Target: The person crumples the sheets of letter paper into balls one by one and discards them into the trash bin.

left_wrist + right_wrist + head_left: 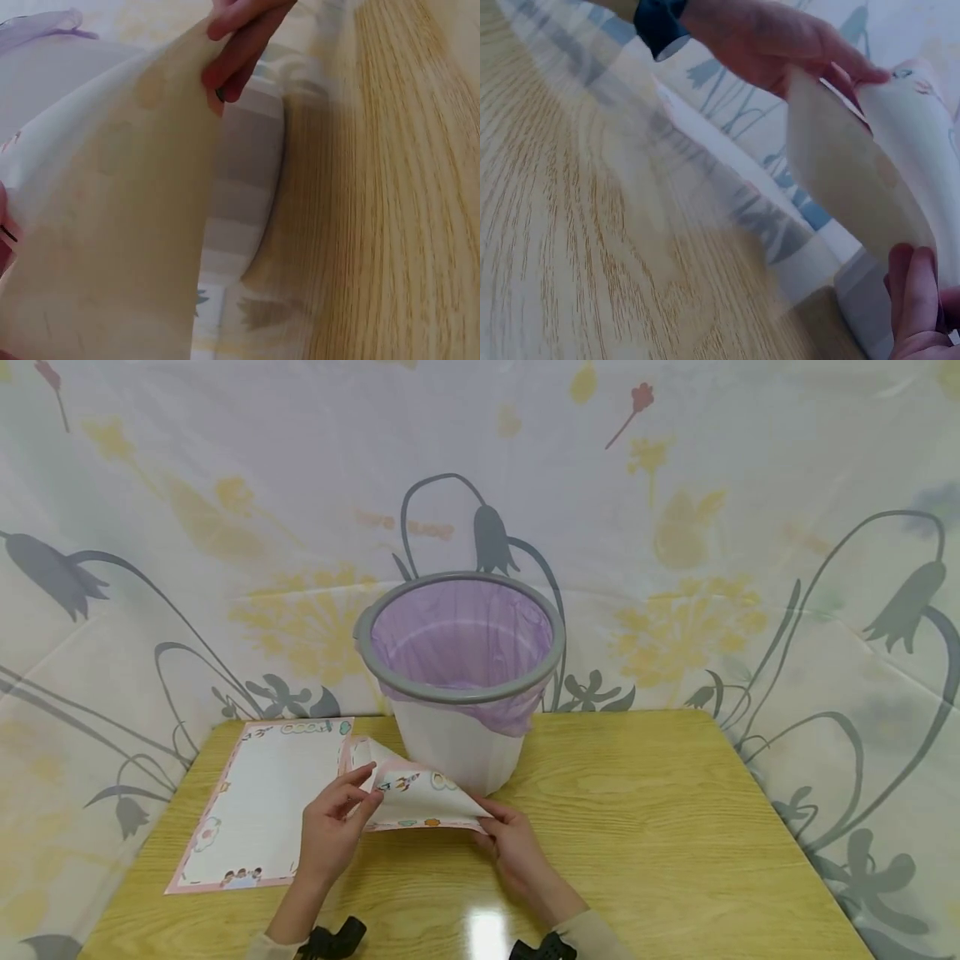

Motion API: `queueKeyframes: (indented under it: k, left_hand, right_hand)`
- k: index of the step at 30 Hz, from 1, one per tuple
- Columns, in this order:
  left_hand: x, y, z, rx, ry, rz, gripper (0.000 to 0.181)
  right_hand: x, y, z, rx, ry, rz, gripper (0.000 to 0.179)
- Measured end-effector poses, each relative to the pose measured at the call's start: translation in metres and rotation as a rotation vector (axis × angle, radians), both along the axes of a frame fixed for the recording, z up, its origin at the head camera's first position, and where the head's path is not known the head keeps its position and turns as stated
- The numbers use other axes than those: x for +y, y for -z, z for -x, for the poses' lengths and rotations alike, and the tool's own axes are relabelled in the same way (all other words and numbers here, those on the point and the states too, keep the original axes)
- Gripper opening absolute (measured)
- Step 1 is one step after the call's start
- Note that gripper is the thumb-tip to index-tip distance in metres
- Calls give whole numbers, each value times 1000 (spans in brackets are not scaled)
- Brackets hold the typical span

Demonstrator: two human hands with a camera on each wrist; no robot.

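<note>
A white sheet of paper with a pink, cartoon-printed border (420,797) is lifted and bent over in front of the bin, its plain back (135,247) showing in the left wrist view. My left hand (335,827) pinches its left side between thumb and fingers. At its right corner, my right hand (517,852) grips the paper; in the right wrist view those fingers (919,289) lie along the edge. A second sheet of the same design (273,802) lies flat on the table, just left of the left hand.
A white bin (457,752) with a grey rim (465,695) and purple liner bag (461,639) stands upright at the back of the wood-grain table (660,827). Behind it hangs a flower-patterned cloth (300,527). Black wrist mounts (333,937) sit on both wrists.
</note>
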State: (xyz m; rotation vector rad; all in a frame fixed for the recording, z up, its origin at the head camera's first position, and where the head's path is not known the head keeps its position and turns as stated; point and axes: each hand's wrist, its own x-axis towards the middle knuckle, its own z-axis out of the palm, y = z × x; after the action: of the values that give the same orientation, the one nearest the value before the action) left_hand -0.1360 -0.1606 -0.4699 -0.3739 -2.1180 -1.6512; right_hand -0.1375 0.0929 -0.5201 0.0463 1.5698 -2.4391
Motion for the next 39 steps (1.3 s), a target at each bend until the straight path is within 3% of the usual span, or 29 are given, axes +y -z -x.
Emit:
queueKeyframes:
  k: [6, 12, 17, 21, 25, 31, 35, 39]
  left_hand:
    - [-5, 4, -6, -29, -25, 57, 16]
    - [-5, 8, -10, -87, -73, 26, 8]
    - [-3, 10, -11, -97, -88, 8, 7]
    - [0, 11, -11, -104, -105, 3, 7]
    - [3, 11, -12, -99, -102, -27, 6]
    - [6, 12, -11, -13, -7, -80, 25]
    - [8, 12, -10, 101, 20, 62, 32]
    - [10, 9, -8, 221, -12, 272, 32]
  right_hand:
    - [2, 0, 1, -17, -40, 112, 43]
    - [9, -2, -1, -56, -101, 270, 47]
    - [14, -5, -4, -67, -129, 374, 34]
    - [13, -5, -4, -62, -113, 242, 31]
    - [14, -6, -6, -85, -123, 94, 42]
    - [17, -8, -12, -81, -140, -41, 37]
    - [18, -8, -15, -51, -134, -113, 36]
    - [18, -10, -17, -31, -111, -175, 34]
